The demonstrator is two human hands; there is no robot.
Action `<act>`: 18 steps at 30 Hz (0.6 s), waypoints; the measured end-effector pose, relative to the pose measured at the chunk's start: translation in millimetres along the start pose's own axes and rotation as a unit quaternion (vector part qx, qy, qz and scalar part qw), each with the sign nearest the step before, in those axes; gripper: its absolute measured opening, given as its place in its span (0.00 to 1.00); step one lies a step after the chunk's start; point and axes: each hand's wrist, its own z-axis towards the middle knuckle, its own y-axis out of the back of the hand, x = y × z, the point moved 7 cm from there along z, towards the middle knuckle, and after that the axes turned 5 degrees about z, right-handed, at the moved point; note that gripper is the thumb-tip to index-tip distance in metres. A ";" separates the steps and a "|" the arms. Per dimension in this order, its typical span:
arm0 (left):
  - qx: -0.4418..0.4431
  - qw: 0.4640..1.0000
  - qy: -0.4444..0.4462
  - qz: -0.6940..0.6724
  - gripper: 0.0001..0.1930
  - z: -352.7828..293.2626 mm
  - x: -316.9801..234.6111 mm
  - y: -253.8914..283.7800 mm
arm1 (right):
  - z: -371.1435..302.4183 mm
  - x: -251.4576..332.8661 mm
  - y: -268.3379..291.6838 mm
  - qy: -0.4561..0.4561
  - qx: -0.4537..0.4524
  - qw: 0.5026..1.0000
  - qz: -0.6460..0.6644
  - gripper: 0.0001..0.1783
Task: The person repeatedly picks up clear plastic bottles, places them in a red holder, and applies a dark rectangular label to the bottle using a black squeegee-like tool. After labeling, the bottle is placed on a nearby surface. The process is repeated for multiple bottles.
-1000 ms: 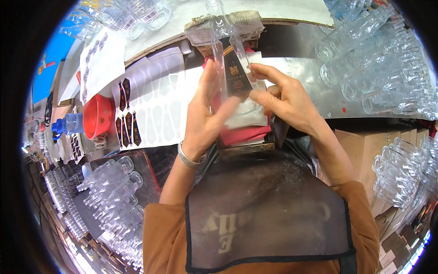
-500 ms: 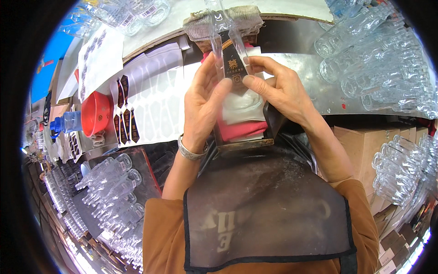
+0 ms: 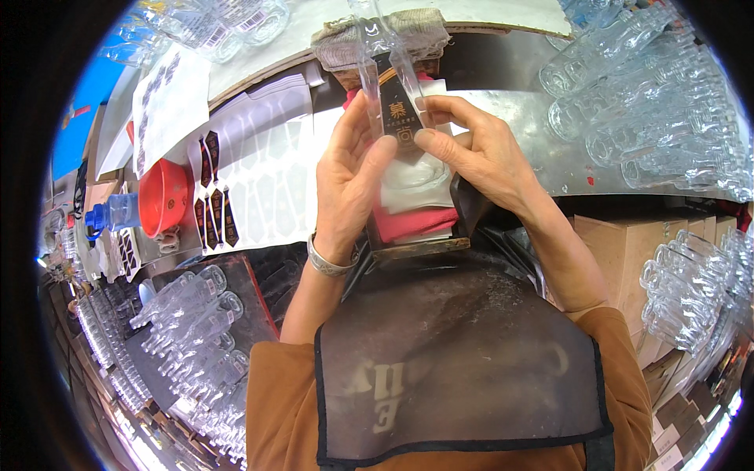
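Observation:
A clear glass bottle (image 3: 410,77) lies with its neck pointing away from me and its base toward me. On its upper face sits a dark, tapering label (image 3: 395,106) with gold marks. My left hand (image 3: 349,161) holds the bottle's left side, its thumb near the label's lower end. From the right, my right hand (image 3: 483,153) grips the other side, thumb also by the label's lower end. The far part of the bottle rests over a block wrapped in greyish cloth (image 3: 428,38). Below the base are white padding and a folded pink cloth (image 3: 412,225) in a narrow holder (image 3: 424,250).
Left of my hands lies a white label sheet (image 3: 271,192) with several dark labels on it. Beyond it stand a red bowl (image 3: 163,196) and a blue-capped plastic bottle (image 3: 119,210). Glass bottles (image 3: 652,106) lie piled at right, with more (image 3: 188,314) at lower left. Cardboard boxes (image 3: 620,251) stand at right.

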 end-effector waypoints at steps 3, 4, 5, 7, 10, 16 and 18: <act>0.002 1.000 -0.001 0.005 0.33 -0.3 0.2 0.0 | 0.2 -0.5 0.3 -0.003 0.001 1.000 0.000 0.29; 0.001 1.000 -0.002 0.002 0.33 -0.5 0.6 -0.4 | 0.3 -0.9 0.2 -0.004 0.002 1.000 0.003 0.29; 0.001 1.000 -0.003 -0.001 0.33 -0.8 1.0 -0.7 | 0.1 -1.9 0.2 -0.002 0.000 1.000 0.001 0.29; 0.004 1.000 -0.001 -0.004 0.33 0.2 0.4 -1.4 | 1.5 -4.1 0.9 0.006 -0.005 1.000 -0.005 0.29; -0.005 1.000 0.000 -0.001 0.33 -1.5 -1.6 -2.6 | 3.7 -12.2 4.1 0.014 0.001 0.999 0.048 0.25; -0.017 1.000 -0.016 -0.003 0.34 -3.0 2.9 -4.8 | 21.3 -70.0 63.0 -0.070 -0.209 0.895 0.388 0.22; -0.024 0.999 -0.028 0.012 0.34 -2.5 4.0 -3.9 | 23.0 -46.3 61.0 -0.026 -0.185 0.912 0.366 0.17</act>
